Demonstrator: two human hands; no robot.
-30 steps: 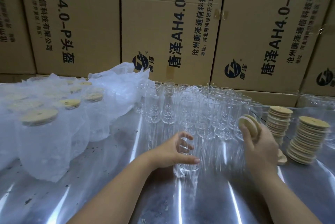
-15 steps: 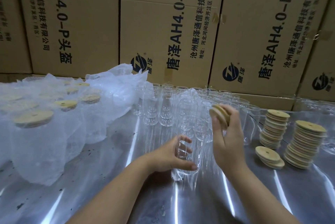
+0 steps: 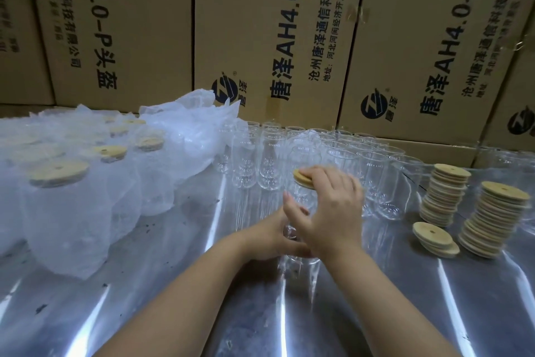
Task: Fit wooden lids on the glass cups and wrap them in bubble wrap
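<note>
The left hand (image 3: 269, 238) grips a glass cup (image 3: 301, 259) on the steel surface (image 3: 188, 313); the right hand (image 3: 330, 212), fingers flat, presses a wooden lid (image 3: 300, 177) onto its rim.

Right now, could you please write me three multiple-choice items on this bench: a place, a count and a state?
1. Where do the tall stacks of wooden lids stand?
A. right of the gripped glass cup
B. among the wrapped cups
C. on the cartons

2. How many tall stacks are there?
A. one
B. two
C. four

3. What is the left hand doing?
A. lying flat on the table
B. gripping the glass cup
C. lifting bubble wrap

1 A, they stand at the right edge; 2 B, two stand beside a short pile; 3 B, its fingers curl round the cup while the right hand presses a wooden lid at its mouth.
</note>
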